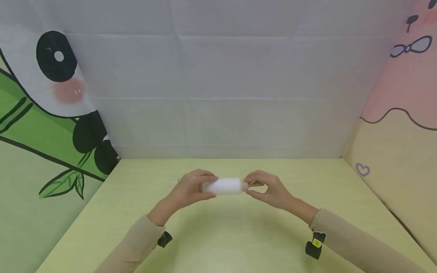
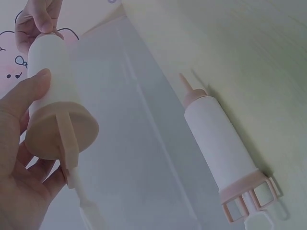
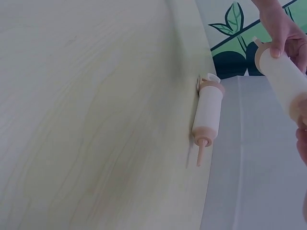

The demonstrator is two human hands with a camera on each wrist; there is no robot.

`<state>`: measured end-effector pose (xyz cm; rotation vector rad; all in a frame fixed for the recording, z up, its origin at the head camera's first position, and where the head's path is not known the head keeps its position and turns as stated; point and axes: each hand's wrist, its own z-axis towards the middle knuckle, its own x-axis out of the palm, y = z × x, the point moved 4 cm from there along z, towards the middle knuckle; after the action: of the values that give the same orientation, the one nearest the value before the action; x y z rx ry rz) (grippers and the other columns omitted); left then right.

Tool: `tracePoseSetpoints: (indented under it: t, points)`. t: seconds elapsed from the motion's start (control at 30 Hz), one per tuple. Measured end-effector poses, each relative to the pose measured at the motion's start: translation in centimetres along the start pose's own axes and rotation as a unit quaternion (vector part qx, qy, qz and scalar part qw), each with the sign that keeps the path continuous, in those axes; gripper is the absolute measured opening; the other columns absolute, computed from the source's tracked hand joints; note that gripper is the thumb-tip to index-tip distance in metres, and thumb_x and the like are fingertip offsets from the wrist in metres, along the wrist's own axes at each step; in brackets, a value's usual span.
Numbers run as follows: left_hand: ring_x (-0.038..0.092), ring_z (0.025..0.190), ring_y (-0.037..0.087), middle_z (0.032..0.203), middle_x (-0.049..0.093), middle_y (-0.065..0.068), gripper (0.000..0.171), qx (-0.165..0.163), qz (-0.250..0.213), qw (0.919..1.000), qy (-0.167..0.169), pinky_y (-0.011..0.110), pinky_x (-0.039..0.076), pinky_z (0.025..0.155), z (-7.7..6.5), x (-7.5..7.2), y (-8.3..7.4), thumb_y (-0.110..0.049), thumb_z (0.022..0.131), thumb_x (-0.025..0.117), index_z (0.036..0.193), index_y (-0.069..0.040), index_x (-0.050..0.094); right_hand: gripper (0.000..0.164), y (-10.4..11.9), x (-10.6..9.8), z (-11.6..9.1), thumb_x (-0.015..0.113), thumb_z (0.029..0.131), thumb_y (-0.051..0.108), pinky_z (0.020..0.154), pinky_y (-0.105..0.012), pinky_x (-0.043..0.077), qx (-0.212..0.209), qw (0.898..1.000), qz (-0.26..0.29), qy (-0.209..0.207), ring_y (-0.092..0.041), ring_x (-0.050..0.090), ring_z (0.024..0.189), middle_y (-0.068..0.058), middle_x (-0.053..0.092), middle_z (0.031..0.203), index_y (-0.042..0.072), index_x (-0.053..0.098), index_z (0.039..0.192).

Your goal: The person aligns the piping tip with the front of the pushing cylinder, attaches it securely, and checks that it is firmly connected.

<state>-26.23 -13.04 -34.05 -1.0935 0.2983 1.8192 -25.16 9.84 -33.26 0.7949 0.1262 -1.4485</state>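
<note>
Held level over the table is a piping syringe with a white barrel and pale pink ends. My left hand grips its barrel towards the plunger end; in the left wrist view the thumb lies along the white side and the white plunger sticks out behind. At the other end my right hand pinches the pink tip with thumb and fingers. A second, similar syringe, with a slim pink nozzle, lies on the table in both wrist views; the held one and the hands largely hide it in the head view.
The pale wood-grain table runs back to a white cloth wall. A panda-print panel stands at the left and a pink and cream panel at the right. Small black devices sit at both wrists.
</note>
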Motion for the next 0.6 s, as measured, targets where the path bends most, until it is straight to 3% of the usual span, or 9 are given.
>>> tracePoseSetpoints:
  t: [0.3, 0.6]
  points:
    - [0.059, 0.090, 0.021, 0.101, 0.064, 0.007, 0.040, -0.017, -0.008, 0.9996, 0.019, 0.028, 0.052, 0.065, 0.00, 0.12, 0.07, -0.017, 0.067, 0.080, 0.103, -0.006, 0.068, 0.035, -0.04, 0.08, -0.23, 0.072, 0.061, -0.018, 0.061, -0.041, 0.054, -0.001, 1.000, -0.006, 0.008, -0.031, 0.061, 0.080, -0.021, 0.059, 0.092, -0.008, 0.060, 0.093]
    - [0.059, 0.086, 0.021, 0.097, 0.065, 0.006, 0.039, 0.013, 0.035, 0.9991, -0.021, 0.031, 0.053, 0.067, -0.01, 0.28, -0.37, -0.017, 0.064, 0.082, 0.098, -0.005, 0.068, 0.034, -0.41, 0.20, -0.20, 0.072, 0.061, -0.018, 0.063, -0.038, 0.055, 0.007, 1.000, -0.007, 0.003, -0.030, 0.060, 0.080, -0.021, 0.059, 0.090, -0.010, 0.060, 0.092]
